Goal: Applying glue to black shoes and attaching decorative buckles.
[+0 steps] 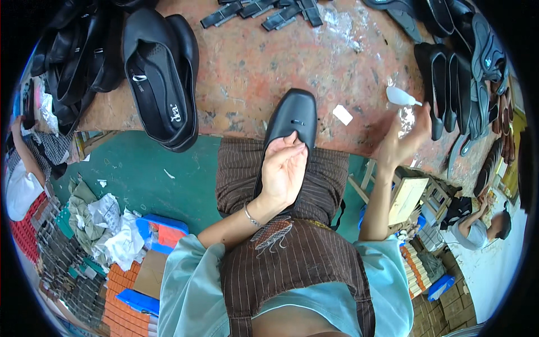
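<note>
A black square-toed shoe [292, 109] lies toe-away over the table's near edge, its heel end reaching over my lap. A small dark strip or slot crosses its upper. Over the shoe's opening rests my left hand [285, 171], palm up, thumb and fingertips pinched together; what they hold, if anything, is too small to make out. My right hand [403, 140] is raised at the right, thumb and fingers apart and curved. Just beyond its fingertips lies a small whitish squeeze bottle [401, 96] with a thin nozzle. Shiny clear film shows between thumb and fingers.
A white tag [342, 114] lies on the worn table [241, 73]. Black bow-like strips [281, 14] are at the far edge. A pair of black shoes [160, 78] stands left; more shoes [441, 84] and grey insoles [484, 50] crowd the right. Other people work at both sides.
</note>
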Available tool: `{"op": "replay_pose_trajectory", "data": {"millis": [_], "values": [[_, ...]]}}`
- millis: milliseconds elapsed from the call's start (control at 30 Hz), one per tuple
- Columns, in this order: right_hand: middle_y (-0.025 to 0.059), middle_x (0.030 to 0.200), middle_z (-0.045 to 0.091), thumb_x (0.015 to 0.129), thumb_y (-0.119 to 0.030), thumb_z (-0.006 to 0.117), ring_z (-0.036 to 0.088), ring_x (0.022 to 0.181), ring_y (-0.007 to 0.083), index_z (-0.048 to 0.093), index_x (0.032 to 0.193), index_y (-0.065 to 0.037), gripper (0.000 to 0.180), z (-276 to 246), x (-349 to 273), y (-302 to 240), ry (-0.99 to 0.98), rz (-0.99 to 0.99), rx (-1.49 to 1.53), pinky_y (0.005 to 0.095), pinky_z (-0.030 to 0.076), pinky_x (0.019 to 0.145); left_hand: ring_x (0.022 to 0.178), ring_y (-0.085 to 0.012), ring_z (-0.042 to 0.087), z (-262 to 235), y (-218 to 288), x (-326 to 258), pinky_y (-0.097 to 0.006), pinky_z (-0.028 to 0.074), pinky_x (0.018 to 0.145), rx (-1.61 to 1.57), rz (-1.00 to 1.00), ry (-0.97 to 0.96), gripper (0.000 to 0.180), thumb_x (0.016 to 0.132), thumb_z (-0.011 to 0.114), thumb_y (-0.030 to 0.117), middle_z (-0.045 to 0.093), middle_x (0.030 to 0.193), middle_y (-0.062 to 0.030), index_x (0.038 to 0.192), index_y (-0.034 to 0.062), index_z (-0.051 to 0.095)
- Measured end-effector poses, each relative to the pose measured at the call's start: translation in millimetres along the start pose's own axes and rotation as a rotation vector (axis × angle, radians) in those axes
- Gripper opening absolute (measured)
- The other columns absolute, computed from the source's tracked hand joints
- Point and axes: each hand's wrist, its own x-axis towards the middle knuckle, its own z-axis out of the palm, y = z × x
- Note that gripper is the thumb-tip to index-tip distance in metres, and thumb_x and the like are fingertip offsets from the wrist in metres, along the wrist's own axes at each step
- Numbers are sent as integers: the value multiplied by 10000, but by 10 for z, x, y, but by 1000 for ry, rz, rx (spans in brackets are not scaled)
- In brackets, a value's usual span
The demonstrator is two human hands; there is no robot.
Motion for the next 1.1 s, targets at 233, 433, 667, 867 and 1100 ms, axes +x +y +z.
{"op": "replay_pose_trajectory", "data": {"millis": [233, 433, 667, 867, 1100], "values": [[140, 979, 648, 800, -76, 684, 627, 898, 256, 643, 1069, -35, 275, 881, 347, -837, -113, -424, 46, 333, 483, 792, 840, -197, 621, 19, 17, -8, -332, 486, 863, -3, -3, 51, 212, 811, 490, -111, 681, 932, -77, 818, 31, 647], [204, 1278, 506, 752, -178, 703, 507, 1142, 329, 535, 1274, -68, 560, 1289, 811, -831, -570, -125, -48, 407, 409, 944, 872, -182, 615, 90, -27, 29, -293, 494, 822, 0, -1, 40, 161, 822, 520, -89, 659, 917, -67, 781, 32, 618], [140, 823, 655, 843, -122, 639, 638, 651, 242, 684, 921, -46, 117, 695, 328, -601, -474, 105, 50, 359, 498, 628, 862, -213, 607, 35, 9, -7, -342, 475, 842, -45, -4, 104, 166, 828, 498, -47, 673, 934, -79, 829, 28, 646], [95, 916, 579, 820, -120, 672, 609, 702, 247, 681, 1050, -110, 230, 548, 146, -671, -410, -155, -75, 343, 492, 633, 929, -188, 576, 163, 19, 13, -314, 424, 876, -50, -21, 98, 145, 860, 527, 113, 675, 907, -74, 846, 28, 644], [77, 943, 577, 792, -78, 662, 586, 769, 238, 682, 1069, -94, 278, 515, 96, -475, -474, -195, -28, 335, 492, 659, 960, -190, 574, 164, 20, 35, -318, 418, 896, -84, -43, 22, 195, 880, 515, 177, 675, 917, -60, 874, 26, 638]]}}
